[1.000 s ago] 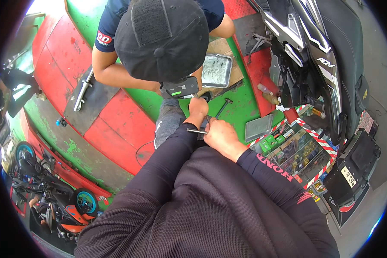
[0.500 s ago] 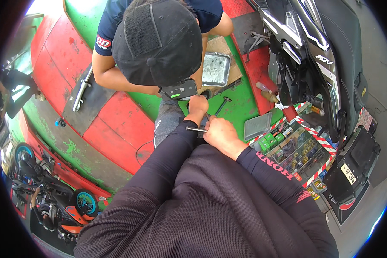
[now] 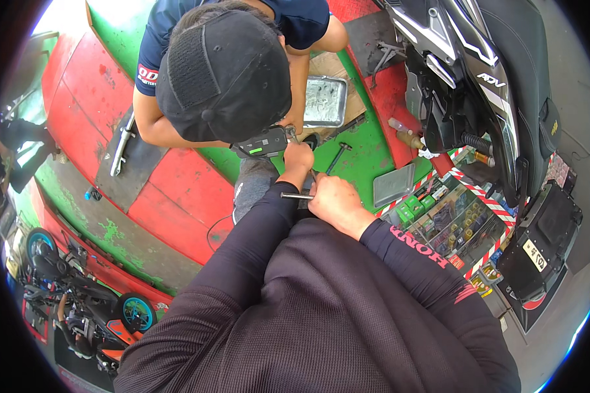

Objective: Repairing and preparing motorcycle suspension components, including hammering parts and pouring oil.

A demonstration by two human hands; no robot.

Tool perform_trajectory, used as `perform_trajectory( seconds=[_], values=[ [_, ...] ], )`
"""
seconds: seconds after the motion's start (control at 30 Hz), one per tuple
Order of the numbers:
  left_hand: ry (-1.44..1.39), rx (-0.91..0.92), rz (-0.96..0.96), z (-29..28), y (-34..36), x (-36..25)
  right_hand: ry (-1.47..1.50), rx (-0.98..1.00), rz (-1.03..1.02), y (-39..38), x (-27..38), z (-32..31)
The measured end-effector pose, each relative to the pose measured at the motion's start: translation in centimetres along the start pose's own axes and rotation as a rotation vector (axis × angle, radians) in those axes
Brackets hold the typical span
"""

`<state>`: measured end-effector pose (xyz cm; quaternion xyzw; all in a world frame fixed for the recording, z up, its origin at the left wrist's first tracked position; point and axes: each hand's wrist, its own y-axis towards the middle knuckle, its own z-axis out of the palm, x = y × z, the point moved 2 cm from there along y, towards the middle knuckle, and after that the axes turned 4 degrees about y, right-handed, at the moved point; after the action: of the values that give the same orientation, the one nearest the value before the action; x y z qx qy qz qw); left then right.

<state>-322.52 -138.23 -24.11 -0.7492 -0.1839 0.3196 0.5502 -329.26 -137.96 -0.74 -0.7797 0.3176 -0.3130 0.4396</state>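
While our right hand (image 3: 335,199) grips a metal bar (image 3: 297,196) by our left sleeve (image 3: 263,219) and we cannot tell our left hand's (image 3: 297,159) grip, we judge work underway, the bar not yet released.

The metal tool (image 3: 296,196) is seen in silver-grey, and the wearer's right sleeve (image 3: 410,252) is coloured black, with pink markings. The floor (image 3: 368,149) is painted green, the panels (image 3: 183,190) are coloured red, and the tape (image 3: 485,196) is striped in red and white. The scooter (image 3: 491,99) is finished in black and white.
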Motion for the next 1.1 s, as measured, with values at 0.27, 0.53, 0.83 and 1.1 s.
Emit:
perform_trajectory(
  seconds=[0.27,0.53,0.83,1.1],
  values=[
    [-0.006,0.013,-0.041,0.4,0.7,0.5,0.021,0.012,-0.034,-0.1,-0.5,0.1],
    [0.128,-0.144,0.122,0.9,0.2,0.7,0.021,0.053,-0.027,-0.3,-0.5,0.1],
    [0.043,-0.17,0.042,0.0,-0.8,-0.2,0.058,-0.027,-0.045,-0.3,-0.6,0.5],
    [0.228,-0.016,0.124,-1.6,-2.0,-1.0,-0.011,-0.035,-0.074,0.0,-0.7,0.9]
  ],
)
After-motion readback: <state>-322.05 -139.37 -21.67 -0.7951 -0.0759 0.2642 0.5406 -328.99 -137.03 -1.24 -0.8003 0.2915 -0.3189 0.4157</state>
